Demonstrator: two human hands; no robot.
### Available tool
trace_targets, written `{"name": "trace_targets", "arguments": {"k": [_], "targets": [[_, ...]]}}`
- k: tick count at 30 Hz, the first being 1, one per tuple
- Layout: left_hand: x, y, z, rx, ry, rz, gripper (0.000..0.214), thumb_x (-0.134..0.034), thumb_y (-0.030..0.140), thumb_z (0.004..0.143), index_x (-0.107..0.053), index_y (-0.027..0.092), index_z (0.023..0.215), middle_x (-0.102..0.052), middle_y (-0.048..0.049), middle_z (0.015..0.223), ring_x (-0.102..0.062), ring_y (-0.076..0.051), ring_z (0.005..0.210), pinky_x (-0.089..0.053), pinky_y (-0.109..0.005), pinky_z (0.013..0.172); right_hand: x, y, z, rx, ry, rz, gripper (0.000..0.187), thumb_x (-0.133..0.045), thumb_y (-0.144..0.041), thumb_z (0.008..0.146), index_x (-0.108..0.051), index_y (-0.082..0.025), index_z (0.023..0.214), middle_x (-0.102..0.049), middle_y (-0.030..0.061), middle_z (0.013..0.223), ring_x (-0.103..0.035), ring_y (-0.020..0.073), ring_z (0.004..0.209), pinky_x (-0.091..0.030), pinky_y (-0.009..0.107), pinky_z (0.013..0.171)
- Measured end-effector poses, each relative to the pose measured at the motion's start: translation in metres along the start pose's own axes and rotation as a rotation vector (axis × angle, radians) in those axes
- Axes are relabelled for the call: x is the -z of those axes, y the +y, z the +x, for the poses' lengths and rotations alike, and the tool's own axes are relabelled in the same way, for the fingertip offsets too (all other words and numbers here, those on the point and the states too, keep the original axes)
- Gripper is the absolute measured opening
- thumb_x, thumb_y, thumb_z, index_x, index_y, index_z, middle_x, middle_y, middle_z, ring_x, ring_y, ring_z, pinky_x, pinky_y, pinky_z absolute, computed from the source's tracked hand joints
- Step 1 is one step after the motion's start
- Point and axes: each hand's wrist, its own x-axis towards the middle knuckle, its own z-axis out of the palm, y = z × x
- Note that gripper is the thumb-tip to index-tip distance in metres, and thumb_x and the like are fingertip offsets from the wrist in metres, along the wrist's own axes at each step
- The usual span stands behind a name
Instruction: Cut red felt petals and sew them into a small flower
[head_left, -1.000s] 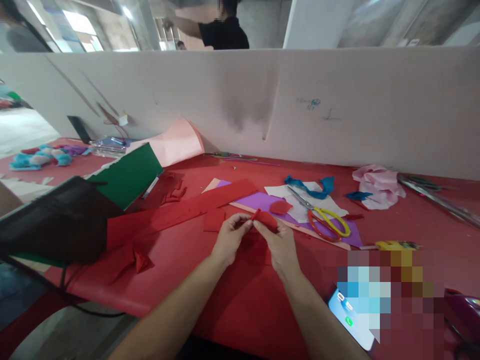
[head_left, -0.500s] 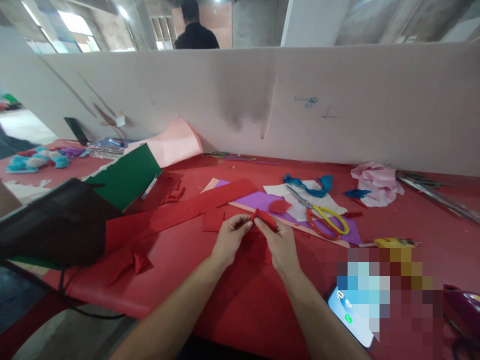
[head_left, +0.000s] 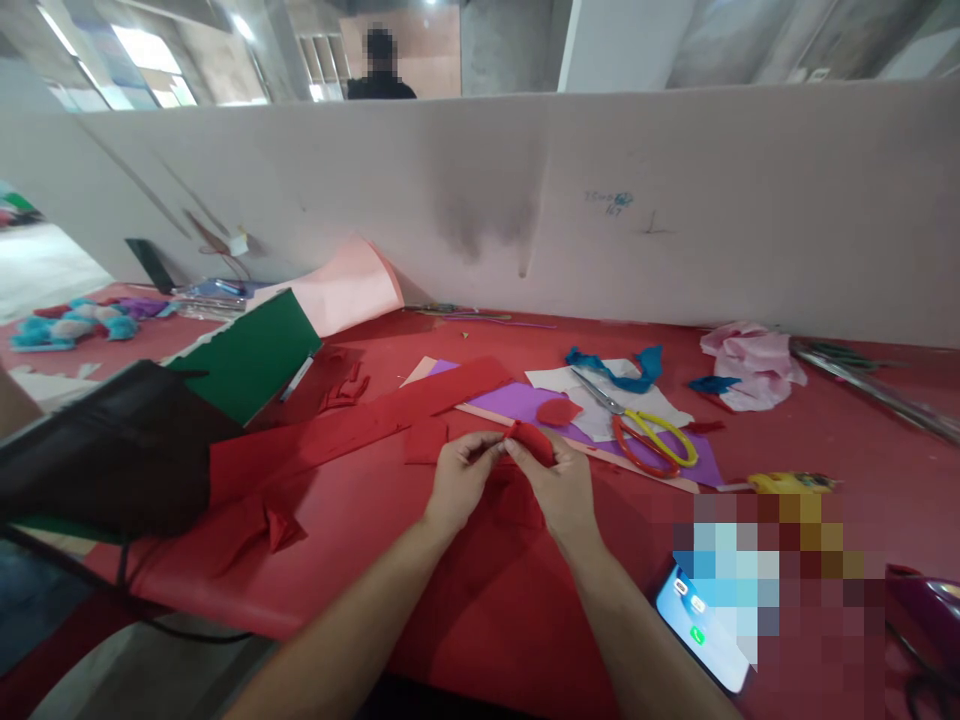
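Observation:
Both hands meet over the middle of the red table (head_left: 352,560). Fingertips of my left hand (head_left: 461,480) pinch one end of a small red crepe paper piece (head_left: 534,440). My right hand (head_left: 561,485) grips the same piece between thumb and fingers, and the paper curves up behind that thumb. Just beyond the hands lie purple paper (head_left: 499,402), a rounded red cutout (head_left: 559,411) and a long red crepe strip (head_left: 360,422). To the right, scissors (head_left: 637,425) with red and yellow handles rest on white paper (head_left: 551,380).
A black bag (head_left: 112,450) and a green board (head_left: 259,350) stand at the left. Nearer the right edge are a phone (head_left: 701,630) and a yellow glue gun (head_left: 791,484). Crumpled pink paper (head_left: 754,365) lies by the white partition (head_left: 337,190). Behind it, a person (head_left: 381,80) is visible.
The fingertips have shifted slightly on the red crepe paper, and its upper edge by my right thumb shows more. The person behind the partition appears lower. Table items stay put.

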Motion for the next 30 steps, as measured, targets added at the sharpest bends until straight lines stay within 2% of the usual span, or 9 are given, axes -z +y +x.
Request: {"name": "trace_targets", "arguments": {"k": [5,8,14,17,19,23,27,30], "targets": [[-0.001,0.001,-0.001,-0.024,-0.017,0.030,0.014,-0.069,0.027,0.072,-0.075,0.019,0.081,-0.072,-0.0053,0.082,-0.063,-0.019,0.079,-0.047,-0.032,0.081,0.001,-0.002,-0.001,-0.005,0.028,-0.032,0.016,-0.068,-0.035,0.074,-0.069,-0.020,0.080,-0.068,0.0001,0.075,-0.059,0.0190,0.070,-0.045,0.031,0.070],[-0.001,0.002,-0.002,0.012,-0.036,-0.014,0.016,-0.071,0.028,0.070,-0.074,0.018,0.081,-0.072,-0.0058,0.082,-0.063,-0.019,0.080,-0.047,-0.032,0.082,0.002,0.000,0.002,-0.015,0.009,-0.014,0.016,-0.067,-0.034,0.074,-0.070,-0.020,0.081,-0.068,0.0003,0.074,-0.059,0.0186,0.070,-0.046,0.031,0.071],[0.006,0.000,0.003,0.260,-0.099,-0.345,0.015,-0.073,0.029,0.070,-0.072,0.016,0.076,-0.069,-0.0041,0.077,-0.063,-0.015,0.074,-0.047,-0.031,0.083,0.005,0.010,0.009,-0.189,-0.104,0.257,0.020,-0.071,-0.035,0.071,-0.071,-0.019,0.082,-0.071,0.0018,0.078,-0.063,0.0193,0.071,-0.051,0.034,0.071],[0.009,0.000,0.006,0.324,-0.165,-0.394,0.015,-0.076,0.026,0.068,-0.071,0.014,0.076,-0.068,-0.0029,0.075,-0.063,-0.012,0.068,-0.048,-0.028,0.080,0.007,0.011,0.010,-0.254,-0.141,0.354,0.018,-0.074,-0.034,0.068,-0.070,-0.019,0.078,-0.071,0.0006,0.073,-0.063,0.0181,0.066,-0.052,0.034,0.068],[0.010,0.001,0.006,0.357,-0.166,-0.417,0.017,-0.078,0.026,0.065,-0.070,0.013,0.074,-0.067,-0.0026,0.071,-0.062,-0.012,0.065,-0.049,-0.028,0.078,0.007,0.010,0.010,-0.268,-0.152,0.387,0.017,-0.075,-0.033,0.067,-0.070,-0.019,0.077,-0.071,-0.0003,0.071,-0.063,0.0172,0.064,-0.051,0.033,0.067],[0.010,0.004,0.006,0.468,-0.158,-0.529,0.024,-0.078,0.035,0.065,-0.069,0.014,0.071,-0.068,-0.0046,0.068,-0.065,-0.016,0.064,-0.051,-0.034,0.078,0.008,0.007,0.010,-0.294,-0.182,0.443,0.019,-0.075,-0.033,0.068,-0.071,-0.019,0.080,-0.071,0.0009,0.073,-0.064,0.0178,0.065,-0.052,0.034,0.069],[0.011,0.005,0.006,0.471,-0.230,-0.518,0.022,-0.082,0.025,0.060,-0.069,0.013,0.074,-0.068,-0.0030,0.068,-0.065,-0.015,0.062,-0.051,-0.032,0.076,0.009,0.008,0.010,-0.300,-0.210,0.409,0.016,-0.075,-0.032,0.068,-0.071,-0.020,0.078,-0.072,-0.0005,0.075,-0.064,0.0167,0.067,-0.051,0.031,0.069],[0.011,0.004,0.006,0.443,-0.228,-0.491,0.024,-0.083,0.021,0.058,-0.070,0.011,0.075,-0.067,-0.0017,0.068,-0.064,-0.013,0.060,-0.051,-0.030,0.074,0.010,0.009,0.010,-0.261,-0.221,0.369,0.015,-0.074,-0.031,0.069,-0.071,-0.020,0.079,-0.072,-0.0005,0.078,-0.064,0.0157,0.070,-0.050,0.028,0.070]]}}
